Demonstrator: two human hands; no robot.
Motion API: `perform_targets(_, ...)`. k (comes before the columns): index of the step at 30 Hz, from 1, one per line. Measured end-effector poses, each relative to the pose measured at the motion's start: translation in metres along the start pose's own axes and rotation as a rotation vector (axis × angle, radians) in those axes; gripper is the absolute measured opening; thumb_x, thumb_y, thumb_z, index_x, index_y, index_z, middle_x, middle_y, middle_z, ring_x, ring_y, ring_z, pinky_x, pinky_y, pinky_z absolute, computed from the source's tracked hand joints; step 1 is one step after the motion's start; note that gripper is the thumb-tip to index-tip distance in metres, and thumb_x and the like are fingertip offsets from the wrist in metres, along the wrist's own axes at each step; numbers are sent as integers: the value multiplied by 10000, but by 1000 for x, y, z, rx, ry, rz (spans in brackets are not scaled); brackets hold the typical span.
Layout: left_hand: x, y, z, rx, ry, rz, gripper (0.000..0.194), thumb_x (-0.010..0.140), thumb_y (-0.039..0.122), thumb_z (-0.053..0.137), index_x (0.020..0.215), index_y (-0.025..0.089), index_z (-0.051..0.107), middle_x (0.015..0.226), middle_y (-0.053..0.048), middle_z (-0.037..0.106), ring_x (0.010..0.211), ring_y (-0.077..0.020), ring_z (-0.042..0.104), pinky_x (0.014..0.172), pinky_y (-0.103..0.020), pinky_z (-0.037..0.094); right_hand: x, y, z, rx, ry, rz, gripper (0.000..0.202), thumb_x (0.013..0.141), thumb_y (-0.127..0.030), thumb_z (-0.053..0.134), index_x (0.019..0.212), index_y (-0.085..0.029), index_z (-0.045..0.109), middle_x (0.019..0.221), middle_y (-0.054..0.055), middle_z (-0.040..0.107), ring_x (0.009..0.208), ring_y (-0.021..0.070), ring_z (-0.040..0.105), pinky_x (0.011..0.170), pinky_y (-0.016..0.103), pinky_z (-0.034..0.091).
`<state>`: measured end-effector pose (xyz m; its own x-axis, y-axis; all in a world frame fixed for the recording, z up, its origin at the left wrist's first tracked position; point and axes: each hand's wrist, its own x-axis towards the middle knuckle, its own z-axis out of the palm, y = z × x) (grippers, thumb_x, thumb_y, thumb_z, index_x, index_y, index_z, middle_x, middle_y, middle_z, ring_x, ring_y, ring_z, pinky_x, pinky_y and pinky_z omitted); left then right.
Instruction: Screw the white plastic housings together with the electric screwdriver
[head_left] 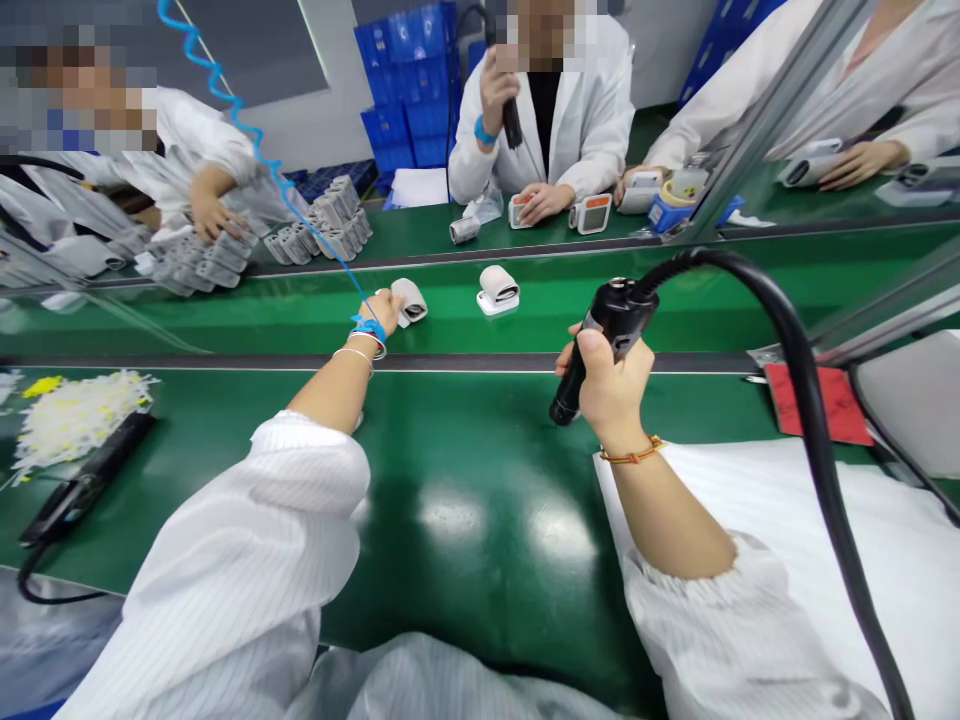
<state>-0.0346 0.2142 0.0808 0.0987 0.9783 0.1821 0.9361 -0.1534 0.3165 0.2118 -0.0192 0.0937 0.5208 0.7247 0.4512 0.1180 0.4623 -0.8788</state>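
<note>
My left hand (pixel 384 310) reaches out to the green conveyor belt, its fingers closed on the left side of a wrist blood pressure monitor (pixel 410 303) with a curled grey cuff. The hand partly hides the monitor's body. A second wrist blood pressure monitor (pixel 498 290) sits on the belt to the right, cuff up and white case down. In my right hand (pixel 611 385) is a black electric screwdriver (pixel 621 312), held above the green table. Its tip points down and left, and a thick black cable (pixel 787 310) curves away from its top.
Another black screwdriver (pixel 94 480) lies at left beside a pile of white and yellow strips (pixel 82 420). White sheeting (pixel 885 560) and a red pad (pixel 817 402) lie at right. Across the belt, co-workers in white coats handle monitors. A coiled blue cord (pixel 259 140) runs to my left wrist.
</note>
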Motion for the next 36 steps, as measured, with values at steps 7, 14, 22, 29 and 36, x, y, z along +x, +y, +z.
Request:
perform_targets(7, -81, 17, -9, 24, 49, 563, 359, 904, 419, 362, 794, 159, 584, 805, -78, 590, 812, -172, 526, 771, -265, 384, 1, -3, 2, 25, 16, 5, 462, 665, -607, 630, 758, -162, 546, 516, -10, 546, 418, 140, 523, 405, 252, 413)
perform_targets(14, -184, 22, -1, 61, -102, 1033, 355, 889, 432, 397, 866, 172, 638, 1081, -130, 576, 925, -205, 554, 789, -323, 450, 0, -1, 4, 41, 23, -5, 459, 642, -619, 637, 742, -181, 545, 500, -16, 541, 395, 146, 512, 382, 263, 419)
perform_targets(22, -212, -60, -49, 123, 241, 338, 293, 895, 364, 408, 897, 166, 624, 871, -75, 648, 833, -184, 588, 781, -299, 458, 0, -1, 3, 38, 22, -17, 463, 661, -609, 631, 746, -163, 542, 497, -7, 529, 406, 152, 517, 394, 269, 435)
perform_targets(29, -212, -116, -49, 615, -107, 21, 331, 869, 342, 406, 961, 163, 668, 917, -131, 665, 936, -296, 536, 717, -346, 415, -1, -2, 4, 47, 14, -14, 422, 659, -576, 648, 746, -175, 549, 502, -1, 538, 408, 148, 513, 395, 263, 425)
perform_targets(36, -209, -101, -40, 596, -51, -39, 347, 891, 313, 349, 934, 160, 658, 947, -136, 648, 955, -292, 536, 732, -367, 372, -3, -4, 4, 42, -2, -32, 425, 660, -595, 636, 734, -186, 546, 501, -19, 532, 422, 151, 524, 411, 271, 445)
